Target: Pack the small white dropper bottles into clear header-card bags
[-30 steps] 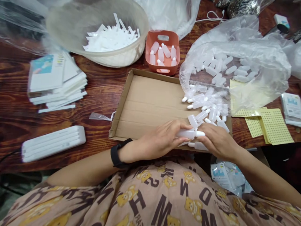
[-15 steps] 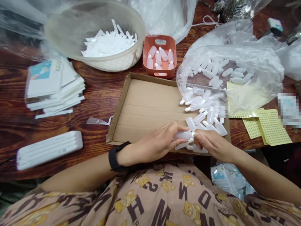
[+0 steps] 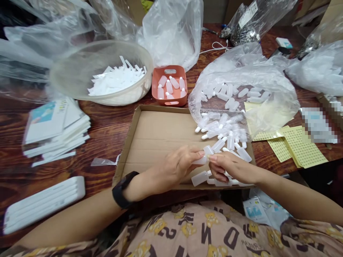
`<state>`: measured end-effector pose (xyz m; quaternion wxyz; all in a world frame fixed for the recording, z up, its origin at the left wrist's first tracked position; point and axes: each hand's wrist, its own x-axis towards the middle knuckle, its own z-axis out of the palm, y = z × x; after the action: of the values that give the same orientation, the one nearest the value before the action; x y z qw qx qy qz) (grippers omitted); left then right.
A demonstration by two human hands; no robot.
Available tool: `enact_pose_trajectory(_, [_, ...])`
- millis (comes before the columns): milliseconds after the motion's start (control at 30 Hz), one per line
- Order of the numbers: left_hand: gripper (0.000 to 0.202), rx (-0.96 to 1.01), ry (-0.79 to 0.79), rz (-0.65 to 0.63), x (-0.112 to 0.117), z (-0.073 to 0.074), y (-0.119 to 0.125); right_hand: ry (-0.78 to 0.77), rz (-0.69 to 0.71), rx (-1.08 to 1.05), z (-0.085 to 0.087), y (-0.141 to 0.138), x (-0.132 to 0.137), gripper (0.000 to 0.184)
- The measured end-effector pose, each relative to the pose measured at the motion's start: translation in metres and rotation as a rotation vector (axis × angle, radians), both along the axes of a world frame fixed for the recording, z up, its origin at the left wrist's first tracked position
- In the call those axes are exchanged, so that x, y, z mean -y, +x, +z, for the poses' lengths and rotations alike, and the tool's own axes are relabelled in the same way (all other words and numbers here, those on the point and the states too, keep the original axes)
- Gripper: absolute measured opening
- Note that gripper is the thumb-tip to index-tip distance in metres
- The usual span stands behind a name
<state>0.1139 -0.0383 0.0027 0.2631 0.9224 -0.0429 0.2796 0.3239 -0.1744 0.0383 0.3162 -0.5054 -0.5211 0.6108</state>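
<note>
Small bottle (image 3: 200,160) pinched by left hand (image 3: 175,168) and right hand (image 3: 229,167) over cardboard tray (image 3: 158,135), dark wooden table (image 3: 107,121)

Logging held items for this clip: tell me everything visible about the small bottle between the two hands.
The small bottle is translucent white plastic, lying roughly level. The left hand pinches one end, the right hand the other, so its cap is hidden. It is held above the near right part of the cardboard tray, beside similar loose bottles.
</note>
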Motion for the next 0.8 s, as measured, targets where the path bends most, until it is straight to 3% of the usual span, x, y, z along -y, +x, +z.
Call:
enact_pose_trajectory(67, [0.035,0.000,0.068,0.000,-0.013,-0.004,0.007,-0.094,-0.002,-0.136,0.000,0.003,-0.006,0.063])
enact_pose_trajectory(100, [0.032,-0.022,0.078,0.023,-0.025,-0.003,0.012,-0.072,-0.010,-0.093,0.000,0.007,-0.010,0.065])
enact_pose_trajectory(167, [0.028,-0.098,0.065,0.147,-0.062,0.000,0.023,0.060,-0.075,0.152,0.001,0.026,-0.018,0.070])
enact_pose_trajectory(233, [0.038,-0.137,0.031,0.409,-0.110,0.006,0.035,0.209,-0.244,0.463,0.002,0.058,-0.026,0.070])
enact_pose_trajectory(267, [0.045,-0.146,0.040,0.477,-0.135,0.009,0.041,0.262,-0.354,0.600,0.002,0.078,-0.029,0.066])
enact_pose_trajectory(367, [0.052,-0.188,0.049,0.536,-0.199,0.017,0.052,0.357,-0.619,0.918,-0.002,0.141,-0.040,0.039])
enact_pose_trajectory(433, [0.051,-0.203,0.055,0.550,-0.219,0.020,0.058,0.351,-0.697,1.074,-0.008,0.176,-0.047,0.024])
enact_pose_trajectory(500, [0.045,-0.190,0.075,0.564,-0.220,0.023,0.067,0.280,-0.702,1.161,-0.016,0.201,-0.054,0.022])
enact_pose_trajectory(600, [0.032,-0.148,0.179,0.520,-0.193,0.028,0.098,0.183,-0.650,1.185,-0.031,0.220,-0.069,0.027])
enact_pose_trajectory(733, [0.037,-0.313,0.421,0.260,-0.146,0.031,0.169,0.139,-0.588,1.186,-0.052,0.230,-0.093,0.025])
enact_pose_trajectory(800, [0.043,-0.451,0.484,0.213,-0.133,0.029,0.207,0.128,-0.563,1.194,-0.060,0.232,-0.101,0.026])
